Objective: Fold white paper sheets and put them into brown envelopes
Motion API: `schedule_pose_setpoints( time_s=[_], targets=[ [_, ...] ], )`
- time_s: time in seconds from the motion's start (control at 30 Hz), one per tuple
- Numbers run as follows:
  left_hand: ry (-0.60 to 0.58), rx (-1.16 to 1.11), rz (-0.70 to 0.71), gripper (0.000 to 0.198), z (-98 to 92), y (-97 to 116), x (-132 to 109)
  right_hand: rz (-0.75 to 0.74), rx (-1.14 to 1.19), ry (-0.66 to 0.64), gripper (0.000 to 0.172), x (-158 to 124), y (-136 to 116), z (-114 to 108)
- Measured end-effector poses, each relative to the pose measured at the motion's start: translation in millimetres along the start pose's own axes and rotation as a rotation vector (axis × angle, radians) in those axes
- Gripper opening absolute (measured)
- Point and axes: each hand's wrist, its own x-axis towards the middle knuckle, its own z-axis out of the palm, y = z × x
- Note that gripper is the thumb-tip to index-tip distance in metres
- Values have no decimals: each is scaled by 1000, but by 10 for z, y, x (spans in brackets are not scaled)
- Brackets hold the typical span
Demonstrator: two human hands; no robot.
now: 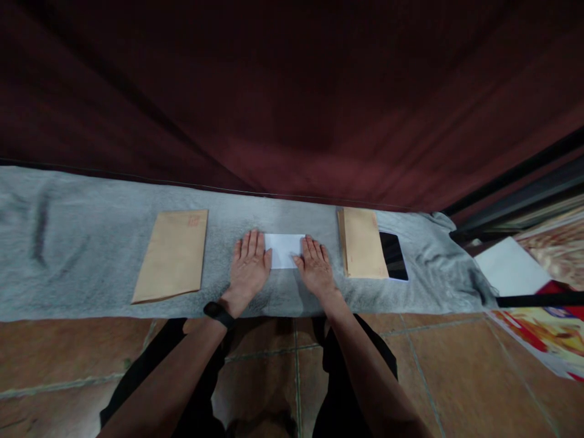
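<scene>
A small white sheet of paper (283, 250) lies flat on the grey cloth (274, 214) in front of me. On its left edge rests my left hand (249, 261), palm down with the fingers stretched forward and a dark band on the wrist. My right hand (316, 263) lies flat on the paper's right edge, thumb pointing inward. Both hands are open and grip nothing. To the left is a brown envelope (173, 255). A stack of brown envelopes (364, 243) sits to the right of my right hand.
A dark-screened device (393, 255), perhaps a phone or tablet, lies partly under the envelope stack. Behind the cloth hangs a dark red curtain (292, 121). At the far right are a black bar (538, 300) and a colourful printed sheet (547, 334). Tiled floor (438, 365) shows below.
</scene>
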Motion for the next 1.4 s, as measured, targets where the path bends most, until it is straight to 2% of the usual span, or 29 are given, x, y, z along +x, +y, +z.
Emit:
schedule_pose_setpoints(
  time_s=[0.07,0.17,0.27,0.47,0.77,1.07,1.17,1.3,1.4],
  targets=[
    [5,-45,90,61,-3,62,-5,4,3,0,63,0,-7,0],
    [-50,-107,256,58,38,197,-31,8,15,3,62,2,-18,0],
    [-98,-131,327,56,110,335,-55,14,17,-7,61,6,-28,-5],
    [-101,-93,236,59,183,437,-23,21,5,-18,58,1,-43,-21],
    [-126,-7,117,62,129,247,21,65,-60,-3,55,10,-1,-58],
    [-79,14,-1,61,13,103,23,134,-65,89,53,23,73,-124],
    [-67,-28,-38,59,-71,25,60,48,-5,100,54,27,33,-155],
    [-28,-167,-67,55,-104,-89,130,-212,74,-38,59,-12,-102,-160],
    [10,-272,-71,53,-79,-132,154,-251,80,-100,60,-43,-198,-137]
  ],
)
